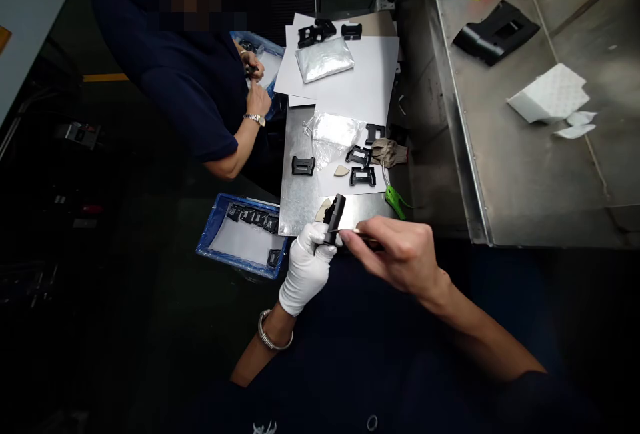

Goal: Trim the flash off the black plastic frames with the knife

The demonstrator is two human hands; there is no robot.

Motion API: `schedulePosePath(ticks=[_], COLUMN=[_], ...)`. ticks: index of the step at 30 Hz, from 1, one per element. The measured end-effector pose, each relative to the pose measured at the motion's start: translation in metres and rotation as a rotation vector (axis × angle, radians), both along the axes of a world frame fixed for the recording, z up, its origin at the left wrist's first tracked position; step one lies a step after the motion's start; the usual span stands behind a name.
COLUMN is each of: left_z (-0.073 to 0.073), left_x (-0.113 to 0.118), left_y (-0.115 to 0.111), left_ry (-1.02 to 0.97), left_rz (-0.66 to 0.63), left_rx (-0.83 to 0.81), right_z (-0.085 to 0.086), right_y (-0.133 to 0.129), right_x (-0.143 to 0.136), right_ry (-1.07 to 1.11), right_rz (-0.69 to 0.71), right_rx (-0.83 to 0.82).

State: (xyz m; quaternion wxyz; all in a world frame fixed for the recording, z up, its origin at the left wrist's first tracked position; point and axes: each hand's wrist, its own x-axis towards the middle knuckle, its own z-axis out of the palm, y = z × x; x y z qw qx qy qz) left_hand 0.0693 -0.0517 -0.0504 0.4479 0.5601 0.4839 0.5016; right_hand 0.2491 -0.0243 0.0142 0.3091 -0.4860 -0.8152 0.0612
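My left hand (306,271), in a white glove, is closed around a black plastic part (336,213) tilted upright near the table's front edge. My bare right hand (400,251) pinches a thin, pointed tool (345,230) whose tip lies against that part; whether it is a blade or a pick I cannot tell. Just beyond them are several similar black frames (363,176) and a beige scrap (341,171). Right of these lie a green-handled tool (395,202) and a crumpled greyish glove (389,153).
A blue crate (217,264) with black parts stands at left. A co-worker's hands (256,87) hold a small dark piece over another crate. Bags (325,59) lie on white sheets (360,87). At right, a metal counter (540,181) bears a larger black part (495,31) and crumpled paper (550,95).
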Motion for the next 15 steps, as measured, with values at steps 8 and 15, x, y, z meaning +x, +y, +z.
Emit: schedulePosePath(ticks=[8, 15], left_z=[-0.002, 0.004], left_x=[0.000, -0.002], left_y=[0.001, 0.000], left_ry=[0.098, -0.040], left_rz=[-0.017, -0.146], left_rx=[0.103, 0.162], right_z=[-0.002, -0.011], right_y=[-0.004, 0.021], right_x=[-0.005, 0.013], right_ry=[-0.129, -0.046], right_rz=[-0.028, -0.179], right_rx=[0.039, -0.035])
